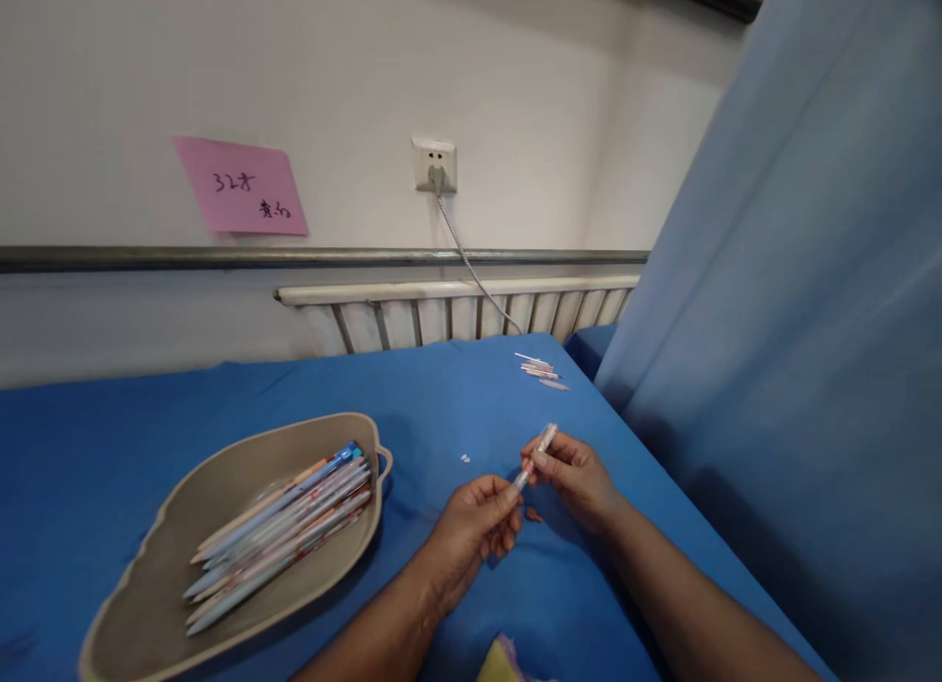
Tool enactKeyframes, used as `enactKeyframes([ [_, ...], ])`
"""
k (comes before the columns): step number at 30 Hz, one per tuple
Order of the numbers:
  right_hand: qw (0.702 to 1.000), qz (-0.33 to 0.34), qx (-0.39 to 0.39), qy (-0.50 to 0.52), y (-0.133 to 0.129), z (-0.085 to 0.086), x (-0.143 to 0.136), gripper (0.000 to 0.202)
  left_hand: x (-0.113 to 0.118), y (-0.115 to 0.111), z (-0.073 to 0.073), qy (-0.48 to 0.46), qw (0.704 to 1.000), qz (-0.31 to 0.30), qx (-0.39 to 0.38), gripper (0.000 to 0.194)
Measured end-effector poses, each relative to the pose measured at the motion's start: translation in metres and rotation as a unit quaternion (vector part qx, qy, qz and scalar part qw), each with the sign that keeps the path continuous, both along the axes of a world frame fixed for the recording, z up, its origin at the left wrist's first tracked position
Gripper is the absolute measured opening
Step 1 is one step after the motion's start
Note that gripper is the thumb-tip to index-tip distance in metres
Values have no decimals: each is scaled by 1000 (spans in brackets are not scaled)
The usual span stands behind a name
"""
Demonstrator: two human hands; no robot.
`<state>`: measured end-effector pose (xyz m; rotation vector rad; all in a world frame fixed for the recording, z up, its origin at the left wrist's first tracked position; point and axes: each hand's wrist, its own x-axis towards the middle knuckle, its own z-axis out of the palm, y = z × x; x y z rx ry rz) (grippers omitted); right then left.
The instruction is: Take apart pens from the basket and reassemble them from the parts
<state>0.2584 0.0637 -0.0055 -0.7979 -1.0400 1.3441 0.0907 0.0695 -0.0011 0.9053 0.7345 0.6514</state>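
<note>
Between my two hands is a slim whitish pen with pinkish markings, tilted up to the right. My left hand pinches its lower end between thumb and fingers. Higher up, my right hand grips the barrel near the upper end. A small reddish-brown piece lies on the blue cloth just below the hands. Tiny white bits rest on the cloth to the left of the pen.
A beige basin with several pens stands at the left. Several thin pen parts lie near the far right corner of the blue-covered bed. A cable hangs from the wall socket. A blue curtain borders the right side.
</note>
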Motion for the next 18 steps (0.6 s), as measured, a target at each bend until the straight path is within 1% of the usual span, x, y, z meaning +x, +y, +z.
enactKeyframes([
  [3,1000,-14,0,-13,0,-1,-2,21,1,0,-3,12,999,31,27,30],
  [6,999,-38,-6,-27,-1,0,-5,22,3,0,-5,46,993,76,78,30],
  [8,998,-47,-19,-28,-2,1,-8,24,4,-1,-4,76,984,108,122,29],
  [12,997,-38,-66,-3,-5,3,-14,30,4,-4,0,115,963,159,186,28],
  [14,996,-40,-78,16,-5,4,-16,31,4,-5,2,121,961,161,190,29],
  [15,996,-45,-75,25,-5,3,-16,30,5,-5,2,119,964,151,183,31],
  [18,996,-60,-48,40,-3,1,-14,25,6,-5,0,94,983,103,122,41],
])
